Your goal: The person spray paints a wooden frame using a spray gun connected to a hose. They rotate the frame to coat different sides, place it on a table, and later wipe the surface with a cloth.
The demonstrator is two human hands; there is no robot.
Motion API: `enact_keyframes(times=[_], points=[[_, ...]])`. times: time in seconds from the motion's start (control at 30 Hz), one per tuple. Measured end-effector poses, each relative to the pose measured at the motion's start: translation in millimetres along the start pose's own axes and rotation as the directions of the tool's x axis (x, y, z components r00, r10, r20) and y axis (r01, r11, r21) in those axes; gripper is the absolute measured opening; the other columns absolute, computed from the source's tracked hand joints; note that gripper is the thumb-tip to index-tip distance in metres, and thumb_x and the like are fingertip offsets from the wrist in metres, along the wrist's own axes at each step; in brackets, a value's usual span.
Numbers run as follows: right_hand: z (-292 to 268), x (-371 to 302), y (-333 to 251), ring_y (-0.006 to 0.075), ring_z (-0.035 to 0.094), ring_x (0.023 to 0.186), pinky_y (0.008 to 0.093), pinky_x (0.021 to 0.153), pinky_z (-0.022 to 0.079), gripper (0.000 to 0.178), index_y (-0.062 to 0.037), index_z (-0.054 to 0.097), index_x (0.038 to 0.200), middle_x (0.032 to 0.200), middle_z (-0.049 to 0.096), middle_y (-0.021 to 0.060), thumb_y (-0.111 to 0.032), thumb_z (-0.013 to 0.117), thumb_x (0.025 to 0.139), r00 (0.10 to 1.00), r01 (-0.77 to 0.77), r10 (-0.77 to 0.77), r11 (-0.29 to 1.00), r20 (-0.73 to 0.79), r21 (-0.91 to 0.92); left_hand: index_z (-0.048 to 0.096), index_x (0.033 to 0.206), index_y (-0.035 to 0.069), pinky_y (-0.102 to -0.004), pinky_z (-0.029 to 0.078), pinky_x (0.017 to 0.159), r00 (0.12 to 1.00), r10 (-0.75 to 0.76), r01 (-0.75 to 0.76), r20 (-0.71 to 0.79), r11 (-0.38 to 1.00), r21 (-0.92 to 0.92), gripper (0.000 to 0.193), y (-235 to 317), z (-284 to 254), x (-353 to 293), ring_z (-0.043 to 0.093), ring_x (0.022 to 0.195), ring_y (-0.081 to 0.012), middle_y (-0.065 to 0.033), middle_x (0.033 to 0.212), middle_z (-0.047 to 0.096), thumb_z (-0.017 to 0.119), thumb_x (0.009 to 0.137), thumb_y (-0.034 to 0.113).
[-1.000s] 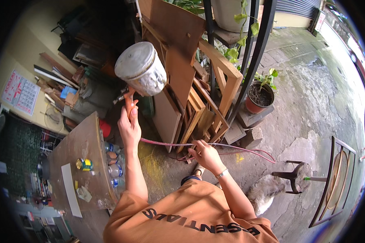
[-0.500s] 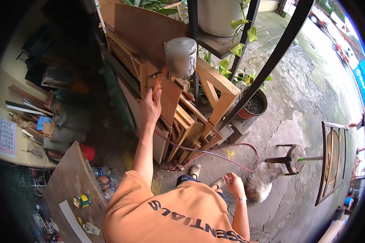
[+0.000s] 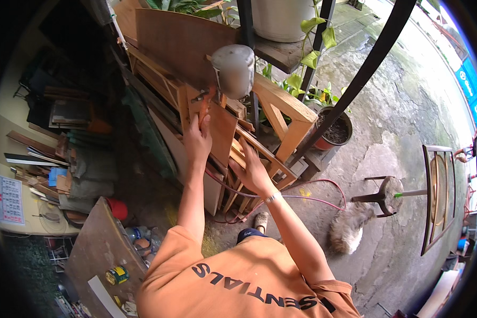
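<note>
In my left hand (image 3: 197, 140) is the orange handle of a spray gun (image 3: 204, 108), with my fingers wrapped round it. A silvery paint cup (image 3: 232, 66) sits on the gun, held above the stacked wood. My right hand (image 3: 255, 172) reaches over the wooden frames (image 3: 237, 153), its fingers stretched out and apart; I cannot tell whether they touch the wood. Below my hands a reddish hose (image 3: 297, 197) loops across the ground.
Black metal bars (image 3: 355, 79) slant past a potted plant (image 3: 335, 130) on the right. A shaggy dog (image 3: 349, 228) lies beside a stool (image 3: 389, 193); farther right stands a framed panel (image 3: 438, 199). A brown table (image 3: 93, 241) with a can (image 3: 116, 274) is at lower left.
My right hand has moved from beside my body up and left to the stacked wood. The left hand still grips the spray gun, which has shifted only slightly.
</note>
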State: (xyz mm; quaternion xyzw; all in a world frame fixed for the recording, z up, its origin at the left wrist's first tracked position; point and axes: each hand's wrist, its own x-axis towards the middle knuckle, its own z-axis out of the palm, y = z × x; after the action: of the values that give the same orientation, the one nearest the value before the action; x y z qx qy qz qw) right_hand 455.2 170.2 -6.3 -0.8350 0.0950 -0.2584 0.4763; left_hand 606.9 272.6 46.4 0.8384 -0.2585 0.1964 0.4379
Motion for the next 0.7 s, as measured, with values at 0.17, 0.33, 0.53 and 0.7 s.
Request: enact_keyframes(times=[0.17, 0.33, 0.53, 0.7], points=[[22, 22, -29, 0.0365, 0.058, 0.112, 0.0424, 0.095, 0.046, 0.052, 0.0001, 0.041, 0.134, 0.120, 0.058, 0.0226, -0.022, 0.062, 0.091, 0.996, -0.059, 0.049, 0.989, 0.073, 0.136, 0.056, 0.091, 0.004, -0.0478, 0.042, 0.053, 0.994, -0.084, 0.084, 0.074, 0.996, 0.013, 0.027, -23, -5, -15, 0.058, 0.068, -0.0442, -0.0206, 0.069, 0.059, 0.054, 0.097, 0.031], [37, 18, -21, 0.0353, 0.059, 0.112, 0.0413, 0.093, 0.047, 0.050, 0.0006, 0.040, 0.134, 0.118, 0.060, 0.0219, -0.011, 0.062, 0.090, 0.990, -0.141, 0.141, 0.972, 0.014, 0.187, 0.057, 0.091, 0.005, -0.0481, 0.042, 0.053, 0.999, -0.016, 0.015, 0.027, 0.999, 0.053, 0.026, -24, -4, -23, 0.059, 0.068, -0.0438, -0.0187, 0.070, 0.061, 0.055, 0.097, 0.030], [30, 7, -11, 0.0344, 0.060, 0.109, 0.0412, 0.091, 0.048, 0.044, 0.0011, 0.045, 0.130, 0.119, 0.060, 0.0224, -0.014, 0.061, 0.091, 0.980, -0.198, 0.198, 0.971, 0.013, 0.130, 0.057, 0.093, 0.005, -0.0463, 0.044, 0.057, 0.999, 0.038, -0.038, 0.007, 0.999, -0.023, 0.027, -25, 7, -19, 0.059, 0.070, -0.0421, -0.0183, 0.074, 0.062, 0.055, 0.097, 0.032], [5, -18, 13, 0.0315, 0.064, 0.102, 0.0375, 0.086, 0.050, 0.037, 0.0005, 0.053, 0.121, 0.113, 0.063, 0.0207, -0.020, 0.062, 0.092, 0.955, -0.282, 0.275, 0.958, 0.109, 0.050, 0.059, 0.100, 0.005, -0.0413, 0.045, 0.058, 0.998, -0.041, 0.046, 0.047, 0.995, -0.090, 0.028, -32, 16, -19, 0.059, 0.067, -0.0379, -0.0164, 0.075, 0.061, 0.058, 0.096, 0.033]])
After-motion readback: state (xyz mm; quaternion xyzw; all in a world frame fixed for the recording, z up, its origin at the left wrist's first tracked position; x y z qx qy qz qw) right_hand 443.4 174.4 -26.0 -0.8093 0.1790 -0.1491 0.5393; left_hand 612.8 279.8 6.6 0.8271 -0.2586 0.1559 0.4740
